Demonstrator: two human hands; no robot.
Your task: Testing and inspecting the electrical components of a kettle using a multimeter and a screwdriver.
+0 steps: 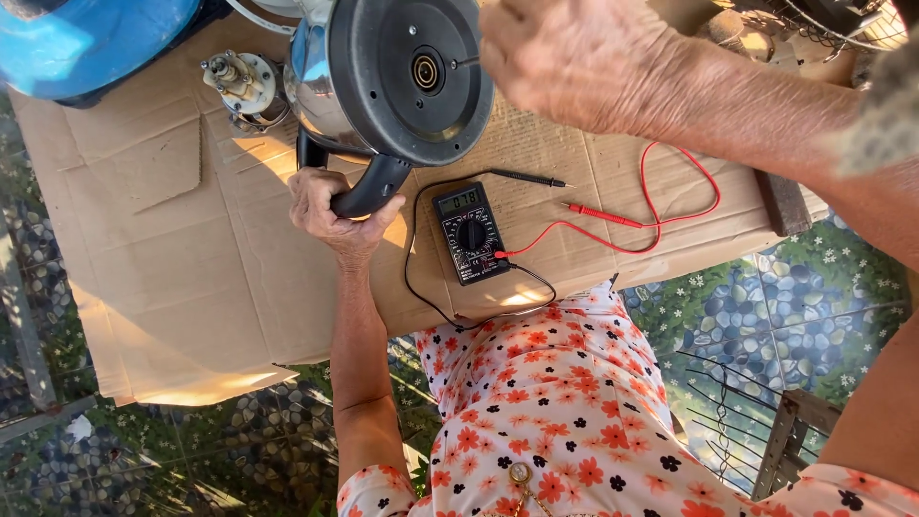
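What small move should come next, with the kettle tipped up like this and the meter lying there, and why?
Probably reach the right hand down for the red probe. The left hand grips the handle and holds the kettle with its base connector facing the camera, the right hand rests at the base rim, and both probes, red and black probe, lie unused on the cardboard beside the multimeter.

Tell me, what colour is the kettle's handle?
Black; the left hand grips the handle in the head view.

Left hand point(337, 213) grips the kettle point(383, 77) handle; right hand point(584, 59) touches its base.
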